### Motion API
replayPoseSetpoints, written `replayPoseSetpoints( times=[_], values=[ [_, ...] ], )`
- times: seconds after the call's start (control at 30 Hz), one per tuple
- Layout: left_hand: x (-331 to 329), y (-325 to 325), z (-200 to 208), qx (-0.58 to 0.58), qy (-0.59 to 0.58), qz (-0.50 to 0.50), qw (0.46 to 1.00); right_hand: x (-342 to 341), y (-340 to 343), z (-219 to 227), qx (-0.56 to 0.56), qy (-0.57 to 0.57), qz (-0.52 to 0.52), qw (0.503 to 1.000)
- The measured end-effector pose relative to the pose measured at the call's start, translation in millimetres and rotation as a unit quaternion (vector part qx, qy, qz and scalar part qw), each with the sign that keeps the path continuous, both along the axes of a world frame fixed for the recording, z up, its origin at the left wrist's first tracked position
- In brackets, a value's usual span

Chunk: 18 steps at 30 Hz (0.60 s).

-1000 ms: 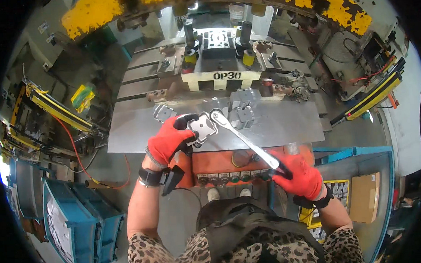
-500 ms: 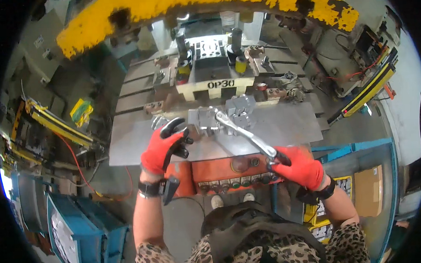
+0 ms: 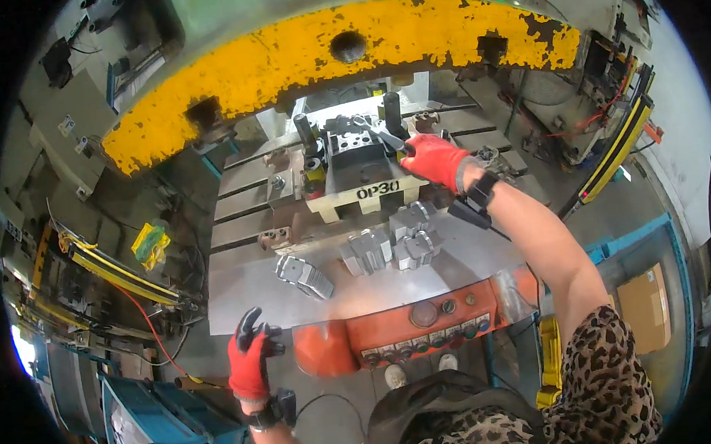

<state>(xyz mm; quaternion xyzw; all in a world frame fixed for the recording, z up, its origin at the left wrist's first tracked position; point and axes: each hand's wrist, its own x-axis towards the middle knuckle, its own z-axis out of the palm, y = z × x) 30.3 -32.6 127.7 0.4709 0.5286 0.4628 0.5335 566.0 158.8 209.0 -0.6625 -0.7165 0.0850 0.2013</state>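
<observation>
My right hand (image 3: pixel 435 158), in a red glove with dark fingertips, is closed round the grip of a long silver hand tool (image 3: pixel 382 132). The tool reaches over the press die (image 3: pixel 346 164), its far end at the die's perforated top; whether it grips anything there I cannot make out. My left hand (image 3: pixel 252 357), gloved alike, hangs off the metal plate's near left corner, fingers apart and slightly bent, holding nothing. On the metal plate (image 3: pixel 252 292) sit groups of silver metal parts: a tilted row (image 3: pixel 304 277) at left, a bunch (image 3: pixel 366 251) in the middle and a stack (image 3: pixel 415 239) at right.
A chipped yellow press beam (image 3: pixel 287 60) spans above the die. Dark guide posts (image 3: pixel 391 107) rise beside it. An orange control panel (image 3: pixel 410 322) with several buttons stands at the plate's near edge. Yellow-black guards (image 3: pixel 615 150) flank the press; blue bins (image 3: pixel 155 413) stand at lower left.
My right hand has carried the tool forward from over the plate to the die. My left hand has drawn back toward me, away from the parts, and the view has shifted.
</observation>
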Motion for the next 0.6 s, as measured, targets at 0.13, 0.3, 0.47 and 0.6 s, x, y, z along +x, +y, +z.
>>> replayPoseSetpoints(
  times=[0.13, 0.3, 0.47, 0.6],
  values=[
    [-37.9, -12.6, -25.3, -0.02, 0.012, 0.045, 0.999, -2.3, 31.5, 0.8, 0.014, -0.045, -0.007, 0.999],
    [-52.7, -15.5, -43.6, -0.044, 0.018, 0.058, 0.997, 6.7, 32.7, 24.4, -0.003, -0.07, 0.005, 0.998],
    [-39.6, -7.4, -41.4, -0.027, 0.013, 0.049, 0.998, 1.9, 43.1, 35.6, -0.062, -0.075, -0.006, 0.995],
    [-25.5, 3.4, -36.9, -0.027, 0.017, 0.043, 0.999, -5.0, 47.6, 36.0, -0.058, -0.153, -0.006, 0.986]
  ],
)
